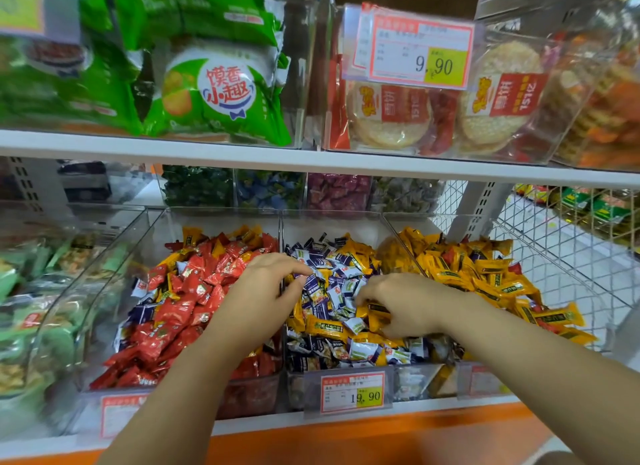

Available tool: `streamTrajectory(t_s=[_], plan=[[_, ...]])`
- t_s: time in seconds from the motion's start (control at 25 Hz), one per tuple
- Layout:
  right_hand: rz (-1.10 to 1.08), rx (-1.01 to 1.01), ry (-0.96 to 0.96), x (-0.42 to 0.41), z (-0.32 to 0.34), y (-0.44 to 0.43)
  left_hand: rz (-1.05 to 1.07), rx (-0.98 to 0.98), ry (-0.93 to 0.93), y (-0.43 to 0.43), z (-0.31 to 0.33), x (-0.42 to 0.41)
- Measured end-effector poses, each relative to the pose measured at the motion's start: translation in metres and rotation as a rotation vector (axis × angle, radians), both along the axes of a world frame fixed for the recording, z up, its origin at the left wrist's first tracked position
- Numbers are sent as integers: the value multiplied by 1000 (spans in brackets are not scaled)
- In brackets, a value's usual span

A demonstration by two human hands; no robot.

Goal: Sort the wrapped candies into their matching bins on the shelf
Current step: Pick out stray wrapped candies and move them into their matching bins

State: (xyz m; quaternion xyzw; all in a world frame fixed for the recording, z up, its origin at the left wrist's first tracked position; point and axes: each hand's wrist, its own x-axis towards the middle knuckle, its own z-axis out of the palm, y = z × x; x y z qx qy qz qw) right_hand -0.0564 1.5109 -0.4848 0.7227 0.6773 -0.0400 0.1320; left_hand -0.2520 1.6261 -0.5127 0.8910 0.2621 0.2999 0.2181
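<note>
Clear plastic bins sit side by side on the shelf in front of me: the red bin at left, the middle bin, and the yellow bin at right. Each is heaped with wrapped candies, and each is mixed (yellow strays lie all through the middle bin, and a few blue ones sit among the red). Both hands are over the middle bin. The left hand reaches across the divider from the red side, its fingers bent, tips down on the blue-and-white candies; I cannot tell whether they pinch one. The right hand is just beside it, its fingers curled round a yellow candy in the pile. A tag reading 19.90 hangs on the middle bin's front.
</note>
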Motion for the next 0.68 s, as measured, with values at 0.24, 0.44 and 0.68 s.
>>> streamTrajectory(t_s=[0.24, 0.44, 0.68], plan=[[-20, -8, 69, -1, -8, 3, -3, -4, -7, 1, -1, 0], [-7, 278, 237, 3, 11, -10, -4, 14, -5, 0, 1, 3], [-304, 1154, 382, 38, 10, -51, 14, 10, -20, -6, 6, 10]])
